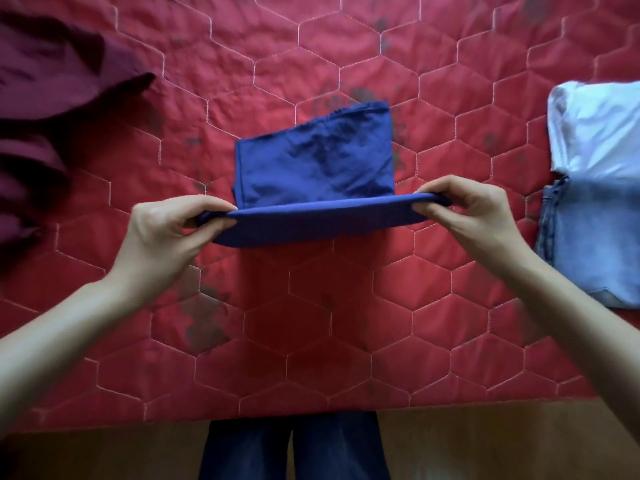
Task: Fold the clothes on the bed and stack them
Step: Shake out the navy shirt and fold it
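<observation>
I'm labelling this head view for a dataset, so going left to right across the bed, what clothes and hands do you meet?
Maroon garment → left hand → blue cloth, pinched at both ends → right hand → white top with light denim nearer, at the right edge.

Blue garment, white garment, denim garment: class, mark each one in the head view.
blue garment (pixel 313 161), head view, its flat far panel.
white garment (pixel 599 129), head view, its folded top face.
denim garment (pixel 595 237), head view, its middle.

You see the blue garment (pixel 313 161), partly folded, near edge lifted, between maroon clothing (pixel 52 74) and the white-and-denim stack (pixel 595 188).
</observation>
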